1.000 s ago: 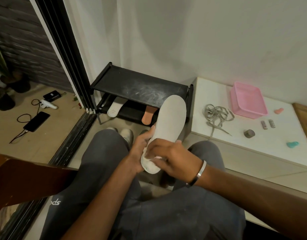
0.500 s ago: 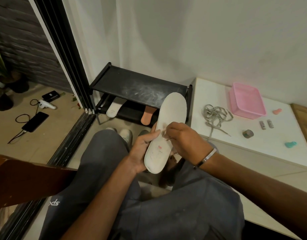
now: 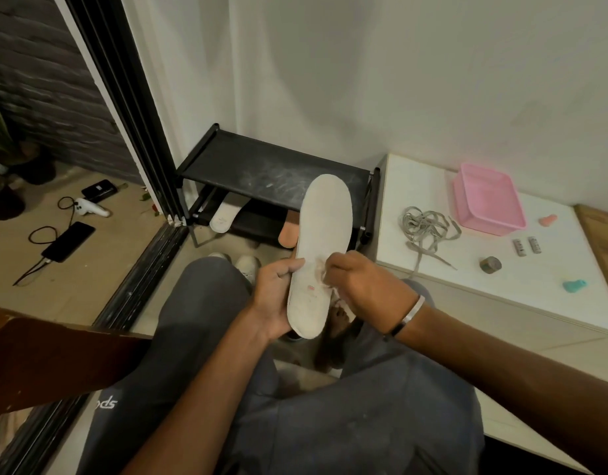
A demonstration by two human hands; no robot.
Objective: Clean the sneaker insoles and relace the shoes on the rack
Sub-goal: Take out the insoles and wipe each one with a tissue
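My left hand grips a white insole by its heel end, toe pointing up and away above my lap. My right hand presses a small white wipe against the insole's middle, right side; the wipe is mostly hidden in the fingers. A black two-shelf shoe rack stands behind. On its lower shelf lie a white insole and an orange insole. A tangle of grey laces rests on the white low platform. White sneaker toes show on the floor by my left knee.
On the platform sit a pink plastic basin, two small grey clips, a tape roll, a teal piece and a peach piece. A black door frame stands left; a phone with cable lies beyond it.
My right hand slid from the heel end of the insole up to its middle, uncovering the heel. The insole stays upright in my left hand.
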